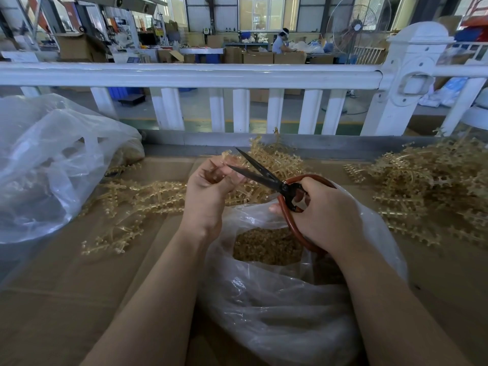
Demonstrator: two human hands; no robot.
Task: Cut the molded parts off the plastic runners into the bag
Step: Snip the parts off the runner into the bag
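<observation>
No brand, label or legible writing can be made out on the tools, bags or cardboard; signs in the far workshop at 12 o'clock are too small and blurred to be read.

A small amber runner piece (224,161) is pinched in the curled fingers of the left hand (208,188), just above centre. Most of it is hidden by the fingers, so its shape cannot be told. The scissors (266,178) are gripped by the right hand (324,215), whose fingers are curled through and round the red-brown handle loops. The black blades are parted, their tips pointing toward 10 o'clock and lying at the held piece; whether the blades touch it cannot be told.

Below both hands, toward 6 o'clock, the clear plastic bag (277,307) is seen with its mouth open, and a heap of small amber cut parts (266,245) lies inside. The lower handle loop is partly hidden behind the right hand and the bag's rim.

Uncut runners (142,196) are spread on the cardboard surface (66,299) at 9 o'clock, and a larger pile (427,186) lies at 3 o'clock, cut off by the frame edge. A second clear bag (47,165) is seen at 9 to 10 o'clock, its contents obscured by crumpled film. A white railing (190,73) crosses at 12 o'clock.
</observation>
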